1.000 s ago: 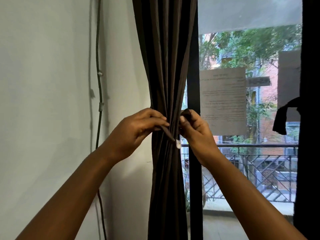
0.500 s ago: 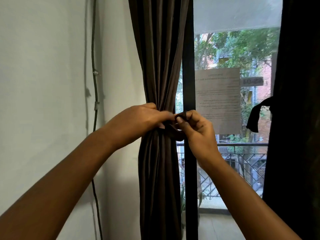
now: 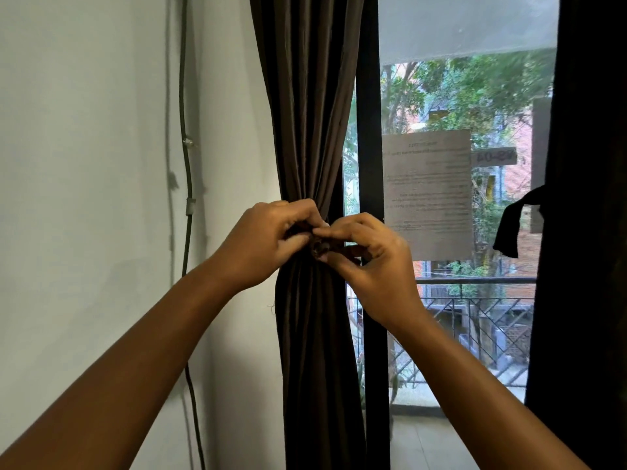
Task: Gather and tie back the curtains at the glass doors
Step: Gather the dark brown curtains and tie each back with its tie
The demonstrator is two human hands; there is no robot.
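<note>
A dark brown curtain (image 3: 310,113) hangs gathered into a narrow bundle beside the black frame of the glass door (image 3: 368,130). At its waist a dark tie-back strap (image 3: 324,248) wraps round the folds. My left hand (image 3: 264,245) pinches one end of the strap against the bundle. My right hand (image 3: 373,262) pinches the other end right beside it; the fingertips of both hands meet there. A second dark curtain (image 3: 587,198) fills the right edge, with a tie-back end (image 3: 509,228) sticking out from its side.
A white wall (image 3: 84,198) lies to the left, with a thin cable (image 3: 186,164) clipped down it. A paper notice (image 3: 427,195) is stuck on the glass. Outside are a balcony railing (image 3: 475,283), trees and brick buildings.
Both hands have closed together on the strap at the curtain's waist, and the bundle is drawn tighter. The view has shifted, so the right curtain shows more.
</note>
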